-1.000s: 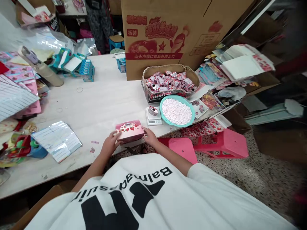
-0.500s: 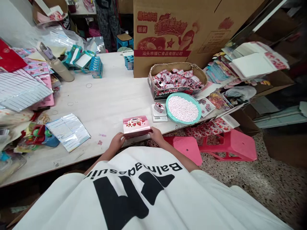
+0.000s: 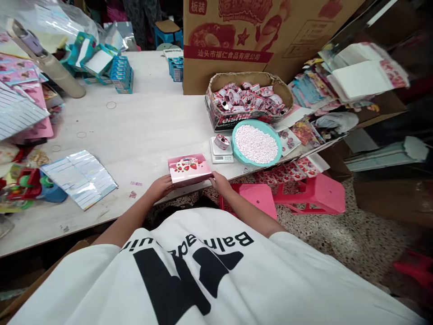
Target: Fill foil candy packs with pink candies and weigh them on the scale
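The left hand (image 3: 160, 187) and the right hand (image 3: 219, 181) grasp a pink strawberry-print carton (image 3: 189, 169) between them, one at each end. The left hand's fingers are partly curled and meet the carton's left end near its front corner. The right hand, also half closed, pinches the front right corner. Whatever fingers lie behind or beneath the carton are hidden, so how tightly either hand presses cannot be told.

The carton is at the front edge of the white table (image 3: 149, 122), right before the person's body, its printed panel facing up and its darker front side toward the person. Just right of it is a small digital scale (image 3: 222, 158) bearing a wrapped candy roll (image 3: 221, 141). Beside the scale, a turquoise basin (image 3: 236, 153) holds small pale candies (image 3: 256, 143). Behind these, a cut-down cardboard box (image 3: 213, 113) is heaped with similar wrapped rolls (image 3: 248, 97).
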Action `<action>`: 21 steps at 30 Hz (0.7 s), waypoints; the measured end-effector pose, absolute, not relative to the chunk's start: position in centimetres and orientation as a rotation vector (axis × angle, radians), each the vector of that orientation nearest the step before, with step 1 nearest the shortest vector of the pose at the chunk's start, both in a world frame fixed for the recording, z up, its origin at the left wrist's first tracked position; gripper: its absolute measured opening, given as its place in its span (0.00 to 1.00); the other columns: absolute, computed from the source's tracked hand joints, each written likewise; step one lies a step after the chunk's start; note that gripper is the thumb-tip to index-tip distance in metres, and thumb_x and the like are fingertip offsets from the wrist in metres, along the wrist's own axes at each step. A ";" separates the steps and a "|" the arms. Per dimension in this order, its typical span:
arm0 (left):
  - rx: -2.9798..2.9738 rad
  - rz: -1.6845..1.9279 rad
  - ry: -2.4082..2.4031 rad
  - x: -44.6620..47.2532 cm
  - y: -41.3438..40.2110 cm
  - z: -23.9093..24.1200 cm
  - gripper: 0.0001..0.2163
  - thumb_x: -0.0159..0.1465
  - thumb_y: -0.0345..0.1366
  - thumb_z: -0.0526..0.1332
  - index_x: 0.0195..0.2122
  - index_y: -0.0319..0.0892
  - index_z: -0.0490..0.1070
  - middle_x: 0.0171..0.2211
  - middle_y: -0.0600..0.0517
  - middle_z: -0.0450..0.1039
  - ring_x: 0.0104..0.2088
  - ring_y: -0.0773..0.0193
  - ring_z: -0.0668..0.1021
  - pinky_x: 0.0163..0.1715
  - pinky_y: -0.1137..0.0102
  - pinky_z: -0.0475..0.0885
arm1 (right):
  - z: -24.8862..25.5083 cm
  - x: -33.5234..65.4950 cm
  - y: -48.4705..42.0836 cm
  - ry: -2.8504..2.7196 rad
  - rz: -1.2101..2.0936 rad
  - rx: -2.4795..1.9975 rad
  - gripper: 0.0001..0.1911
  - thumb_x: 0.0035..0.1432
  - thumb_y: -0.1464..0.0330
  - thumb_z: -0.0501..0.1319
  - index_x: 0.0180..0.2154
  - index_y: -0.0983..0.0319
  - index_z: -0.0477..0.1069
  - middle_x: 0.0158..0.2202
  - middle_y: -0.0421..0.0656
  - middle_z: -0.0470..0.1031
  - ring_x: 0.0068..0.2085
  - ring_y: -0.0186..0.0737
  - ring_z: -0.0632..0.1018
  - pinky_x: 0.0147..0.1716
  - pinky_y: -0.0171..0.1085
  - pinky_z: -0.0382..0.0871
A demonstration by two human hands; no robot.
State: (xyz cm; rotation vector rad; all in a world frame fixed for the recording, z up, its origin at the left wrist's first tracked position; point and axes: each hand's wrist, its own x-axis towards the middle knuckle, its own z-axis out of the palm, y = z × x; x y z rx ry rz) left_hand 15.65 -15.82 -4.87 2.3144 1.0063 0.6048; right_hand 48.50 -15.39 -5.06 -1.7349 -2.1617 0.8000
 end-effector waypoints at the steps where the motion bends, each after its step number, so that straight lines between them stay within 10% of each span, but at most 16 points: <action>1: 2.329 0.615 0.967 15.5 -15.6 -5.0 0.12 0.65 0.38 0.58 0.47 0.47 0.76 0.51 0.47 0.77 0.57 0.56 0.74 0.56 0.58 0.71 | -5.1 48.6 -15.2 -2.182 0.789 -1.711 0.08 0.63 0.71 0.57 0.45 0.61 0.70 0.43 0.47 0.78 0.44 0.42 0.77 0.43 0.37 0.68; 21: 2.262 0.925 1.434 15.7 -19.7 -8.0 0.11 0.66 0.36 0.56 0.45 0.45 0.77 0.48 0.47 0.78 0.45 0.57 0.81 0.43 0.64 0.79 | -6.8 47.7 -16.3 -2.252 0.557 -1.612 0.08 0.65 0.72 0.52 0.43 0.62 0.68 0.41 0.49 0.76 0.43 0.45 0.75 0.43 0.39 0.68</action>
